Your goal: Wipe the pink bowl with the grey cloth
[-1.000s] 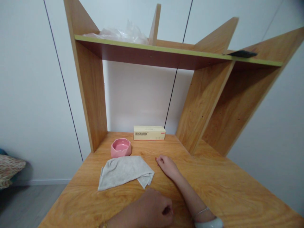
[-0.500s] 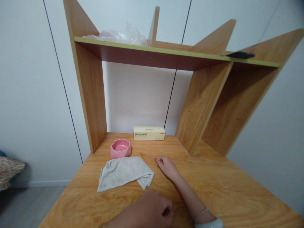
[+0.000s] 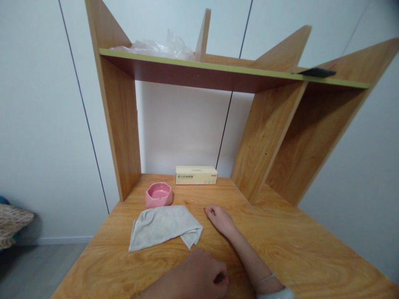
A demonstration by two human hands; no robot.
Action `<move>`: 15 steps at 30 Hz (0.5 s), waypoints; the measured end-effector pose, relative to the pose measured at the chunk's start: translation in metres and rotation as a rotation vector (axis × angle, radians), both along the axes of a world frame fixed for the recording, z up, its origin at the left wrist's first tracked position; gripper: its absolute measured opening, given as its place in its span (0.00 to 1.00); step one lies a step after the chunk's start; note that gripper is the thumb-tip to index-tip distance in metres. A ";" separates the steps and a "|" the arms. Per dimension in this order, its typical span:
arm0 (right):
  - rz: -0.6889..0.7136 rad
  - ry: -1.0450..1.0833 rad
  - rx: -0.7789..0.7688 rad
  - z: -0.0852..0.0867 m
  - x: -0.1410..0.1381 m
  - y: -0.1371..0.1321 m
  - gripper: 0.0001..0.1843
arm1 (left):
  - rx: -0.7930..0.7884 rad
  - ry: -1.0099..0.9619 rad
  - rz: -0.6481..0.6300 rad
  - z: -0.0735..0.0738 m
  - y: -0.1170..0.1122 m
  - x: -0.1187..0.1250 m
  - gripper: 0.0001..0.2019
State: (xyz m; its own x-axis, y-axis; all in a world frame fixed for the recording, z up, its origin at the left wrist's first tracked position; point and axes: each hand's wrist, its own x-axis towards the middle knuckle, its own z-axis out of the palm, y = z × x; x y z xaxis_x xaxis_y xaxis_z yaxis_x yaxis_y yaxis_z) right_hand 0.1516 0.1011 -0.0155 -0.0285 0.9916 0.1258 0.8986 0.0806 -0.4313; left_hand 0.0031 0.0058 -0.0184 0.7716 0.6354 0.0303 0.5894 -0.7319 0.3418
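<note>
My left hand (image 3: 202,272) is curled into a loose fist at the front of the wooden desk, just below the near corner of a grey cloth (image 3: 165,226). I see nothing held in it. Further forward, my right hand (image 3: 220,218) rests on the desktop with its fingers folded in, a little to the right of the cloth and apart from it. No object shows in this hand either. The cloth lies folded and slightly rumpled. Behind it stands a pink ashtray (image 3: 158,197) with notches in its rim. A cream cling film box (image 3: 195,176) lies at the back.
A wooden shelf unit rises from the desk, with side panels (image 3: 120,133) and an upright divider (image 3: 268,133). Its upper shelf (image 3: 187,66) holds a clear plastic bag (image 3: 165,47) and a flat black object (image 3: 318,72). Patterned fabric (image 3: 14,224) shows at far left.
</note>
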 end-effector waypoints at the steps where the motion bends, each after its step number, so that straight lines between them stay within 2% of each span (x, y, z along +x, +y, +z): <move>1: -0.001 0.002 0.000 0.000 0.000 0.000 0.17 | 0.003 0.003 -0.001 0.000 0.000 0.000 0.14; 15: 0.007 0.041 -0.012 0.001 0.000 0.000 0.17 | -0.004 0.006 -0.010 0.010 -0.002 0.001 0.13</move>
State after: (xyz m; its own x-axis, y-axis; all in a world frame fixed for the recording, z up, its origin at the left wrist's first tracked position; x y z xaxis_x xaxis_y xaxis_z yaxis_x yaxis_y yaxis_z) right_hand 0.1516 0.1008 -0.0144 -0.0305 0.9929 0.1152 0.8795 0.0815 -0.4689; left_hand 0.0037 0.0037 -0.0084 0.7783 0.6275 0.0227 0.5840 -0.7366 0.3410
